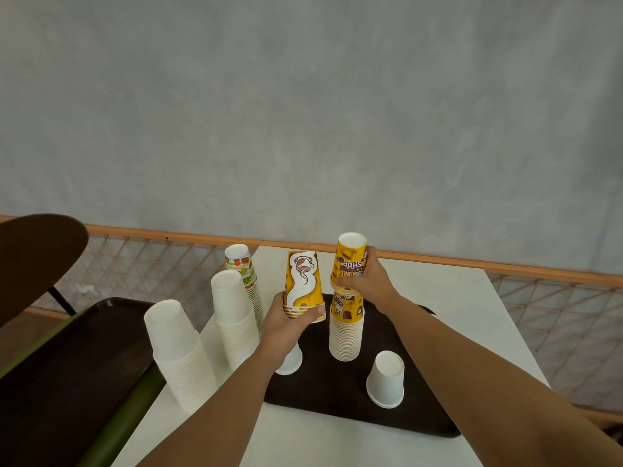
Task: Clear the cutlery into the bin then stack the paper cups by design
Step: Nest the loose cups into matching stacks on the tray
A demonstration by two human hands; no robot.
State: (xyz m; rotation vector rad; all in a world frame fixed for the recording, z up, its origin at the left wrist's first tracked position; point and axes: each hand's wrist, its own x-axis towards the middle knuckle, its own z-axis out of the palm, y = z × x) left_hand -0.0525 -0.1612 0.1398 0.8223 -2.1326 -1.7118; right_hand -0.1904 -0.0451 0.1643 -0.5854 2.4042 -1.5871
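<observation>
Both forearms reach over the dark tray (pixel 421 419) on the white table (pixel 472 298). Left hand (pixel 286 323) grips a small yellow cup stack (pixel 303 288) above the tray; right hand (pixel 372 281) clasps the top yellow cup (pixel 349 261) on the tall yellow-topped stack (pixel 346 335). White stacks (pixel 232 318) stand left of the tray.

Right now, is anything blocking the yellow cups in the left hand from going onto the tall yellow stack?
Only the right hand, which holds yellow cups atop that stack. The left hand's cups stand just beside it.
</observation>
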